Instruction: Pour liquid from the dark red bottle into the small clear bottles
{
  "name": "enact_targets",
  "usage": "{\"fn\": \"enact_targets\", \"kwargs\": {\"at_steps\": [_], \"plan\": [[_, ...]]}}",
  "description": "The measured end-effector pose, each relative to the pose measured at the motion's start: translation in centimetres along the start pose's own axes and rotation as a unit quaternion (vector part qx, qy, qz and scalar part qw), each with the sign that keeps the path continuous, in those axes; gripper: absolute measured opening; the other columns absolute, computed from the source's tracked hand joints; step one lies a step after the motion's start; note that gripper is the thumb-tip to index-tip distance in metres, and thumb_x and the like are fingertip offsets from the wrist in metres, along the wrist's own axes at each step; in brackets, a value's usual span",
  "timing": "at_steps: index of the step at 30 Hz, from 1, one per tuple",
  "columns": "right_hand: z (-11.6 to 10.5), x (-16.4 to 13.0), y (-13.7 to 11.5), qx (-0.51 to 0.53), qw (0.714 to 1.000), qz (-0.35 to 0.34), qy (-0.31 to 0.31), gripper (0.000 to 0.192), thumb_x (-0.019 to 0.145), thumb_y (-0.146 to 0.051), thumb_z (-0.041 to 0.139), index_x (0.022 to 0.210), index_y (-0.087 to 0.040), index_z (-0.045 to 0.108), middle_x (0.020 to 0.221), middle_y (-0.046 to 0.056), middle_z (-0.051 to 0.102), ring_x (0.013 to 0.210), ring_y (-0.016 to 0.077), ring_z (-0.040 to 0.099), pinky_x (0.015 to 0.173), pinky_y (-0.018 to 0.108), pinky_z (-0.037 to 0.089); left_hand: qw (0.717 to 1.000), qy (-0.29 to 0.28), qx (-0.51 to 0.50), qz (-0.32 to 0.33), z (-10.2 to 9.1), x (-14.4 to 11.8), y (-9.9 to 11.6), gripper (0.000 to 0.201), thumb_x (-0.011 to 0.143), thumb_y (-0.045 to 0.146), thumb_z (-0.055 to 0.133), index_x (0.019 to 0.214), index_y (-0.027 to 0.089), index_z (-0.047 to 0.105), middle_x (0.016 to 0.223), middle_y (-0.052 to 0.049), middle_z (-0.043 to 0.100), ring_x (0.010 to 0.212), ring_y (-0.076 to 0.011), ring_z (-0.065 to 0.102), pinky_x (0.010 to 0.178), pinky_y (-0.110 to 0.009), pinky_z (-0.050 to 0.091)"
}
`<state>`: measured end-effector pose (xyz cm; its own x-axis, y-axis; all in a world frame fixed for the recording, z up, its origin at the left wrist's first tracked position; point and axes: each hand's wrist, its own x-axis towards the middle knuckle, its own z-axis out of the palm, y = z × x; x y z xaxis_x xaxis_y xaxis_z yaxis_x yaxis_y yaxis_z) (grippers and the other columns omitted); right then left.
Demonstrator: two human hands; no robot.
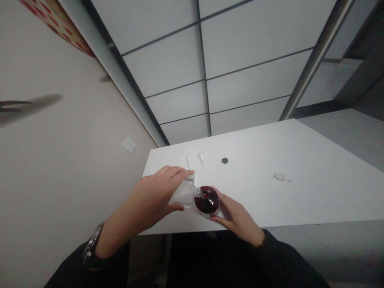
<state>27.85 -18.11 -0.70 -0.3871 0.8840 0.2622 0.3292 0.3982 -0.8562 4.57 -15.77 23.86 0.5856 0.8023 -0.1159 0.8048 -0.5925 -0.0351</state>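
Head view: both hands meet above the near edge of a white bench (pixel 249 192), each with a bottle in its grasp. On the left, the left hand (pixel 160 190) grips a clear bottle (pixel 183 193) from above and behind, fingers along its far side and thumb along its near side. That bottle is square-shouldered and tipped onto its side, its neck pointing right. The right hand (pixel 235 212) is wrapped around a dark red-brown bottle (pixel 207 202) from the right, thumb on the near side, fingers mostly hidden behind it. This round bottle stands near the bench's front edge, its open mouth facing up toward the camera. The neck of the clear bottle lies right at that mouth; whether the two rims touch, and whether liquid is running between them, I cannot tell.

Just beyond the left hand, two whitish pump tops lie side by side, a left pump top (pixel 188 159) and a right pump top (pixel 201 159). To their right sits a small dark round cap (pixel 225 160). Farther right, well apart from both hands, lies a small pale object (pixel 281 177) with a thin tail. A watch (pixel 93 244) circles the left wrist, and a wall socket (pixel 129 145) shows beyond the left arm.
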Motion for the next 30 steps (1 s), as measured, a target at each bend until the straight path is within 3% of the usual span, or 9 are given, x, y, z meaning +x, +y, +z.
{"fn": "enact_targets", "kwargs": {"at_steps": [30], "plan": [[0.0,0.0,-0.1,-0.007,1.0,-0.011,0.006,0.084,0.094,-0.039,0.075,0.166,-0.034,0.031,0.165,0.009,0.05,0.149,0.0308,0.053,0.123,0.055,0.044,0.996,-0.066,0.062,-0.006,-1.8,1.0,1.0,0.081,0.081,0.025,0.092,0.151,0.024,0.05,0.151,-0.013,0.062,0.135,-0.0342,0.062,0.101,-0.05,0.061]]}}
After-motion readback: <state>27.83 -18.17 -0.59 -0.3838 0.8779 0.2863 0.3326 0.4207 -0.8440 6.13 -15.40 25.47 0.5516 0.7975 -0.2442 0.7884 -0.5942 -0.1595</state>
